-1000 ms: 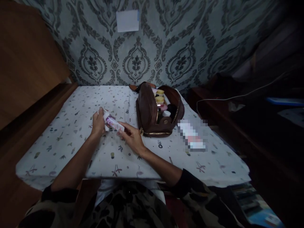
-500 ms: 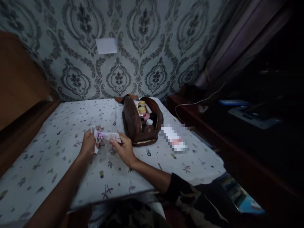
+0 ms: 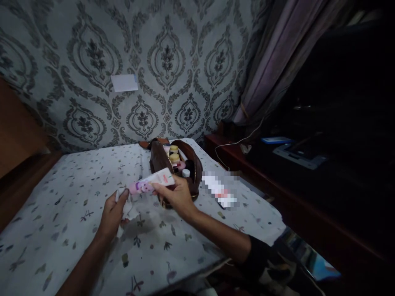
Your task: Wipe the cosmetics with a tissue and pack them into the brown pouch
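A white and pink squeeze tube [image 3: 151, 181] with a purple print is tilted in front of me, its pink end toward the left. My right hand [image 3: 177, 195] is closed around the white end, thumb on the near side. In my left hand [image 3: 115, 209] is a crumpled white tissue [image 3: 128, 210], pinched right beside the tube's pink end. Just behind the tube stands an open brown toiletry bag [image 3: 159, 158]. Inside it are yellow-lidded jars [image 3: 174, 158], a white cap [image 3: 185, 173] and other cosmetics.
A patterned white cloth [image 3: 89, 176] covers the table. Right of the bag lies a pixelated phone-like object [image 3: 219, 191]. A white cable [image 3: 240, 143] runs along the dark red furniture [image 3: 212, 144] at the right. A brown wooden piece [image 3: 21, 127] borders the left.
The tube has been raised and moved right, now overlapping the bag's front, and more of its pink end shows. The left hand stays at that end with the tissue. The view has shifted.
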A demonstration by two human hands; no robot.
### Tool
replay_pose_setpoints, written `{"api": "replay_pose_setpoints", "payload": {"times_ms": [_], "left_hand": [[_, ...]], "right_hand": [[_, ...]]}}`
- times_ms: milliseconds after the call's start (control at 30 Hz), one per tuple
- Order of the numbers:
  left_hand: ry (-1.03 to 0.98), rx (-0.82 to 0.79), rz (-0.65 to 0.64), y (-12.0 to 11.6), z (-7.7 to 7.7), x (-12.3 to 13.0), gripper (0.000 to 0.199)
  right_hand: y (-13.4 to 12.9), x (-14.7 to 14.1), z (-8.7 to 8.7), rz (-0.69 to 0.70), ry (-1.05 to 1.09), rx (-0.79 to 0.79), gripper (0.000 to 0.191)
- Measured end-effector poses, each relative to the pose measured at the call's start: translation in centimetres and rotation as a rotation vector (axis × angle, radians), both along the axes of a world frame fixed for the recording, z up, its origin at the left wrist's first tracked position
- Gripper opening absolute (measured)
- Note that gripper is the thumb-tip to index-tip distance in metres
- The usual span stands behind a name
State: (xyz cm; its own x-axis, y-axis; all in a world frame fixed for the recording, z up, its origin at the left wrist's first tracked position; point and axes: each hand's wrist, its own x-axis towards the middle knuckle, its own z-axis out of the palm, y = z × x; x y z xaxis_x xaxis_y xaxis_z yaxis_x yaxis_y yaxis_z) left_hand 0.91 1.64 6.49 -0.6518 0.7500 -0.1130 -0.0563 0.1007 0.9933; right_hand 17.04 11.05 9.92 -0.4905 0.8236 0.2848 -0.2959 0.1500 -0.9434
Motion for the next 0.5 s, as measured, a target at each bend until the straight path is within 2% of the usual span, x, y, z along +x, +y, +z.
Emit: {"api": "replay_pose_setpoints", "payload": {"times_ms": [167, 267, 433, 500], "left_hand": [[0.003, -0.009, -0.046, 0.0, 0.0, 0.0, 0.049], [0.008, -0.035, -0.045, 0.1, -0.2, -0.3, 0.049], [-0.016, -0.093, -0.056, 0.3, -0.5, -0.7, 0.056], [-0.016, -0.095, -0.065, 0.4, -0.6, -0.7, 0.059]], "right_hand": [[5.5, 4.0, 4.3, -0.142, -0.043, 0.100, 0.029], [9.2, 5.5, 6.1, -0.196, -0.149, 0.177, 0.023], [13.9, 5.9, 6.8, -0.264, -0.504, 0.199, 0.016], [14.9, 5.7, 6.7, -0.285, -0.670, 0.269, 0.016]]}}
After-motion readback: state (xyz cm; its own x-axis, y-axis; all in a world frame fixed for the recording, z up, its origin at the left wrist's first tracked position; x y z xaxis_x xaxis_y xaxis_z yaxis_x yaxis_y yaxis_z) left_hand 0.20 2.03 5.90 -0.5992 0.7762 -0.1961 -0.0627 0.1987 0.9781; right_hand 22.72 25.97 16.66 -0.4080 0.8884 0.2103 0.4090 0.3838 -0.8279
